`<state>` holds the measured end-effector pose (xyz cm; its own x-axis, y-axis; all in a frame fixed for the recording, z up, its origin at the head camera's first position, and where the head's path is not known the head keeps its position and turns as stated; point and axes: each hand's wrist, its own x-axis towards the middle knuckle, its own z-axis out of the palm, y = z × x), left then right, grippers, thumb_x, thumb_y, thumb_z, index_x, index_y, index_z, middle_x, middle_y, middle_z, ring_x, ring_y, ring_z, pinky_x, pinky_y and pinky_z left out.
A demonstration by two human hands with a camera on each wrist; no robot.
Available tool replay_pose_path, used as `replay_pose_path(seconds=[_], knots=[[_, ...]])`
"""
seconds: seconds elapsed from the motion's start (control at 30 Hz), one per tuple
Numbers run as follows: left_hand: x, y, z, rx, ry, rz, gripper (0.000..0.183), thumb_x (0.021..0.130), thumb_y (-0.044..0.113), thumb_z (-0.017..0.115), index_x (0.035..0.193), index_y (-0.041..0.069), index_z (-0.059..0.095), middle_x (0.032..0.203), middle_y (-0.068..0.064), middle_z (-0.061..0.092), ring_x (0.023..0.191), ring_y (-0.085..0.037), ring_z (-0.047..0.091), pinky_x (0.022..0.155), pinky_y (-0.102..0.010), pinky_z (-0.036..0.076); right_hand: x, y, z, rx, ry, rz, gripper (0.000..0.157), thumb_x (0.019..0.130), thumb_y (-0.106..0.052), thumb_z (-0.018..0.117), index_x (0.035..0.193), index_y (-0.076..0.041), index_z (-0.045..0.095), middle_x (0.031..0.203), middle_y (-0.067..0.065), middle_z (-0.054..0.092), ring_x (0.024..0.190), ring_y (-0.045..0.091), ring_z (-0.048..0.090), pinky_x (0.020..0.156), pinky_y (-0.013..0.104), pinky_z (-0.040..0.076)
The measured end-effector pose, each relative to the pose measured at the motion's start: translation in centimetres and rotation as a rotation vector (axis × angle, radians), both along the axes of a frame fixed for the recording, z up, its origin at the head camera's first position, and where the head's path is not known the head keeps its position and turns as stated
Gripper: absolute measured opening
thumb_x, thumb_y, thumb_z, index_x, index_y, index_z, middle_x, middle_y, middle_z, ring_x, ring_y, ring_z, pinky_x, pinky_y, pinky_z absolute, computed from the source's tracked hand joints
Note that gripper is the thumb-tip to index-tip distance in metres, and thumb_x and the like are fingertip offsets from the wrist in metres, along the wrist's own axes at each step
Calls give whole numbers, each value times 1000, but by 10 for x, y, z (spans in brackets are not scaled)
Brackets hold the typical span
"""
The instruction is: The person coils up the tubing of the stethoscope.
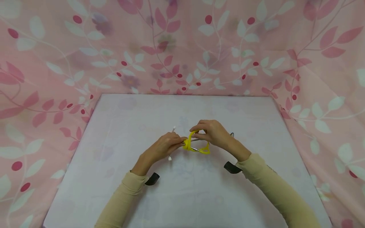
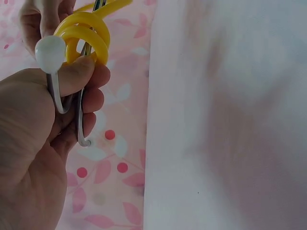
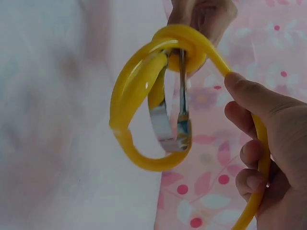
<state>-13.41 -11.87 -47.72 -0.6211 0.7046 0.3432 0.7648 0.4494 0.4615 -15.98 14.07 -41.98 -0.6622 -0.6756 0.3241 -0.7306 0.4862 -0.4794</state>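
My left hand (image 1: 167, 144) grips a bent metal hook piece (image 2: 80, 115) between thumb and fingers. One rounded white tip (image 2: 50, 54) stands out past the thumb in the left wrist view; two white tips show in the head view. Yellow flexible tubing (image 3: 125, 103) is coiled round the metal beside the left fingertips, and a larger loop of it hangs about the metal's far end. On the other side, my right hand (image 1: 214, 131) holds a length of the tubing, which runs from the coil under the thumb and across the curled fingers. The palm side hides part of that length.
Both hands are raised above a white-covered table (image 1: 182, 199). Pink leaf-patterned cloth (image 1: 182, 47) hangs behind the table and along both sides. A black wrist-worn piece (image 1: 232, 167) sits beneath the right wrist, and another black piece (image 1: 152, 179) beneath the left.
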Motion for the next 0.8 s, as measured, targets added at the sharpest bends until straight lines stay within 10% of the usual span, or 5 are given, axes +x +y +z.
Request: replay_pose_path(seconds=[0.57, 0.8], knots=[[3, 1, 9, 208, 32, -100, 37, 92, 17, 67, 128, 8, 66, 98, 3, 71, 86, -7, 59, 76, -20, 51, -28, 11, -27, -203, -519, 45, 14, 83, -16, 78, 97, -13, 78, 95, 4, 76, 80, 18, 71, 70, 26, 58], [0, -1, 12, 252, 23, -64, 37, 91, 12, 69, 127, 5, 66, 98, 0, 71, 86, -10, 60, 76, -25, 52, -25, 9, -50, -321, -620, 67, 20, 91, -8, 69, 109, -3, 75, 96, 21, 74, 71, 40, 67, 54, 33, 53]])
